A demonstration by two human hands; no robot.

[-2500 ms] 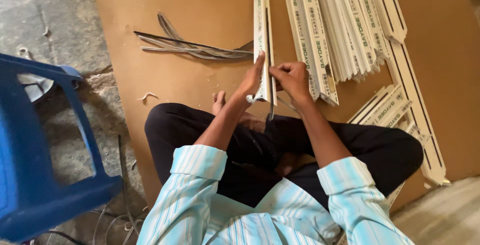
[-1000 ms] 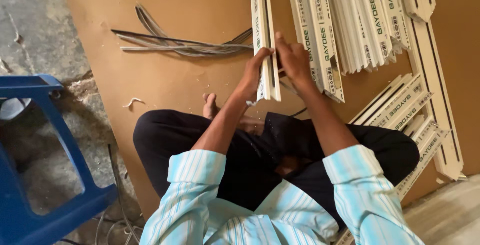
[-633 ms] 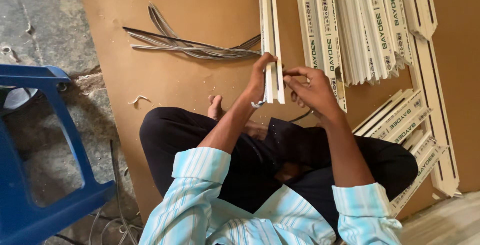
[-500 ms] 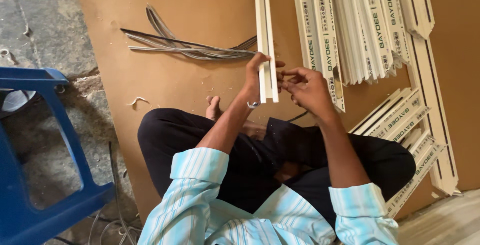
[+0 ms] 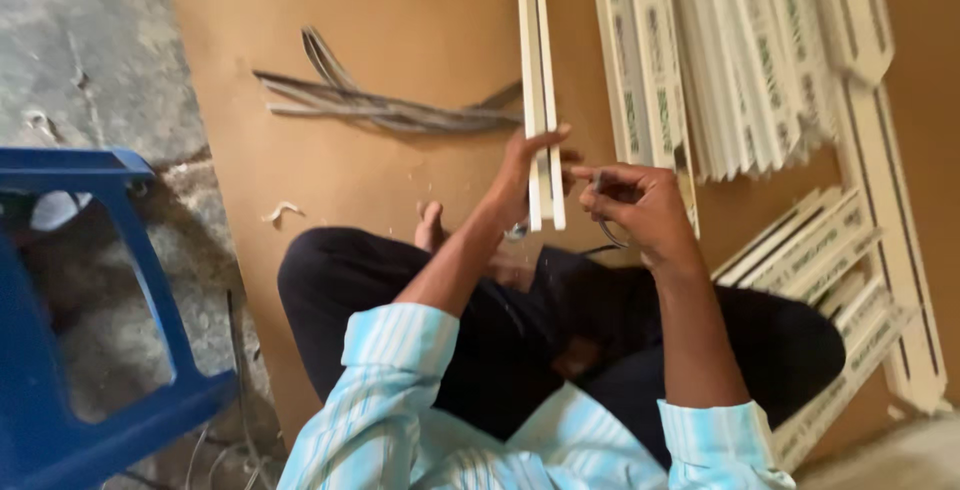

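Note:
I sit cross-legged on a brown board (image 5: 330,180). My left hand (image 5: 525,175) grips the near end of a long white plastic channel strip (image 5: 538,70) that runs away from me. Just right of that strip's end, my right hand (image 5: 640,205) is closed around a small dark wire-like piece (image 5: 605,235); what it is stays unclear. The two hands are a few centimetres apart.
A stack of white channel strips (image 5: 740,60) lies to the right, with more strips (image 5: 850,270) by my right knee. Grey offcut strips (image 5: 390,105) lie on the board at the left. A blue plastic stool (image 5: 70,350) stands on the concrete floor at far left.
My right hand has drawn back from the strip's end toward the right, and now holds the small dark piece clear of it. The left hand keeps its grip on the strip.

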